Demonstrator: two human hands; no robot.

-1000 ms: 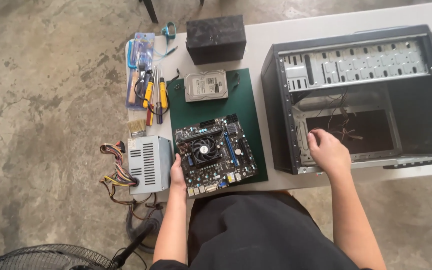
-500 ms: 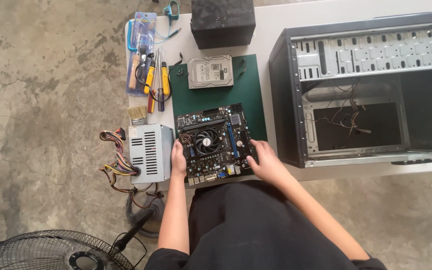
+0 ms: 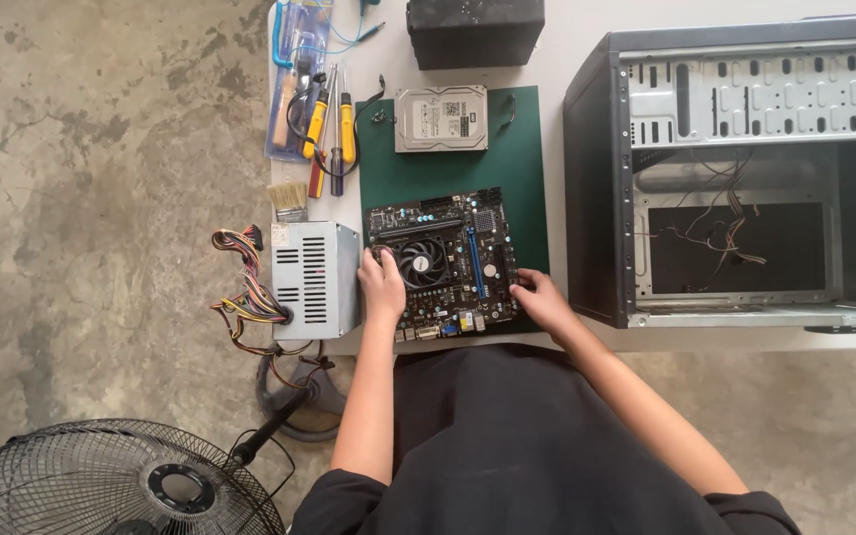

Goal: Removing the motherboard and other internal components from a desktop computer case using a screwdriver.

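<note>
Head view, looking straight down at the bench: the big change is the right hand. A second ago it was over in the open case, down near the loose wires on the case floor. Half a second ago it had already come across to the motherboard, and now it sits on the board's right edge, fingers curled over the near right corner. The left hand has barely shifted, it was on the board's left edge before and it's on it now, just a bit further up beside the cooler fan

So what that adds up to, by my read, is both hands bracketing the board, one per side, like a two-handed grip. The board hasn't left the green mat, it looks flat on it as before, near edge at the table's front edge

Fingers: both hands are partly closed around the board's edges, not fists and not flat. Left fingertips rest on top of the board at its left side, thumb side toward the power supply, which sits just beside it. Right fingers wrap the right edge, can't tell if any are tucked under the board. The board lies squarely between the two hands, touching both

Rest of the bench: hard drive at the far end of the mat, screwdrivers and a brush off to the left
</note>
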